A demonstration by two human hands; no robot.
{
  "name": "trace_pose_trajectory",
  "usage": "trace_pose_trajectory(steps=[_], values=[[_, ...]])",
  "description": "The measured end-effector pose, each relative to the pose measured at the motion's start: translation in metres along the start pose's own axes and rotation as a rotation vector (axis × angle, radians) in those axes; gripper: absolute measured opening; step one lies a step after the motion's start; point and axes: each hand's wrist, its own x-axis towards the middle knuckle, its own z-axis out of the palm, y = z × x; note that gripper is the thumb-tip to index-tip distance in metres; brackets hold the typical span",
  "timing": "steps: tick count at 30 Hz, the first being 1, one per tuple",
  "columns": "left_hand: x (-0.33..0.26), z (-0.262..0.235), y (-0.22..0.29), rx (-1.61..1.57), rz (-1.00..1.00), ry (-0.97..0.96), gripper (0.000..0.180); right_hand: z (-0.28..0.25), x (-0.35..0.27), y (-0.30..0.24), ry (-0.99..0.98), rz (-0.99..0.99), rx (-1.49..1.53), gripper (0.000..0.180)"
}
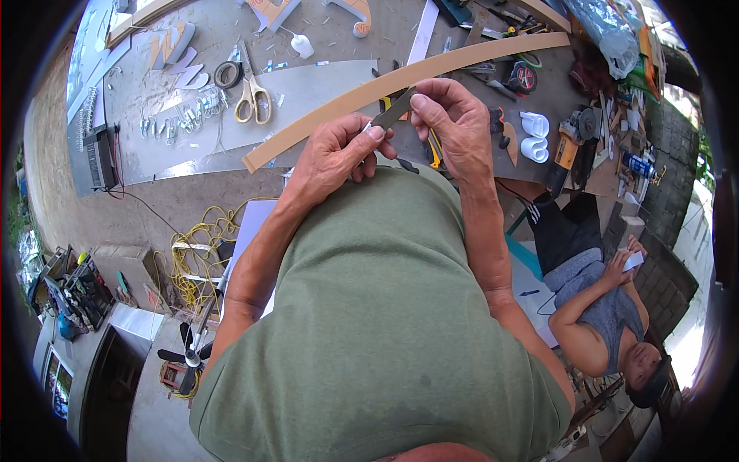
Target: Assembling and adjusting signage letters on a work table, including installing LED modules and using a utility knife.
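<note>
Between my two hands is a short, dark, flat strip [394,110]; its exact kind is hard to make out. My left hand [335,154] pinches its lower end between thumb and fingers. My right hand [460,127] grips the upper end with thumb and forefinger. Both hands are above the table's near edge, in front of my green shirt. Just past them, a long tan strip [327,115] runs across the grey table [323,83]. A yellow-and-black tool [436,152] lies partly hidden near my right hand.
Scissors [252,102], a tape roll [227,74] and wired light modules [173,123] lie left. A black power unit [98,158] sits at the left edge. Right are a tape measure [523,78] and white rolls [534,138]. Another person [593,308] sits at right; yellow cord [188,266] lies left.
</note>
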Motion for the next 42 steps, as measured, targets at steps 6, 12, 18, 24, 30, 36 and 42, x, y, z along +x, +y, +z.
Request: trace_pose_trajectory(steps=[6,12,18,24,30,36,42], values=[[-0.002,0.004,-0.002,0.089,-0.034,0.075,0.028,0.003,-0.005,-0.002,0.104,-0.124,-0.176,0.015],[-0.006,0.012,-0.007,0.493,0.195,0.345,0.018,0.009,-0.010,-0.008,0.149,-0.307,-0.301,0.012],[-0.008,0.019,0.001,0.527,0.474,0.484,0.006,0.021,-0.020,-0.006,0.179,-0.384,-0.109,0.016],[-0.010,0.015,0.001,0.674,0.612,0.456,0.014,0.026,-0.018,-0.009,0.158,-0.593,-0.080,0.023],[-0.009,0.014,0.004,0.762,0.747,0.480,0.021,0.026,-0.019,-0.009,0.125,-0.627,-0.037,0.028],[-0.008,0.016,0.007,0.770,0.808,0.517,0.023,0.025,-0.018,-0.010,0.093,-0.618,0.020,0.028],[-0.004,0.017,0.010,0.782,0.854,0.533,0.030,0.025,-0.017,-0.011,0.082,-0.630,0.008,0.028]])
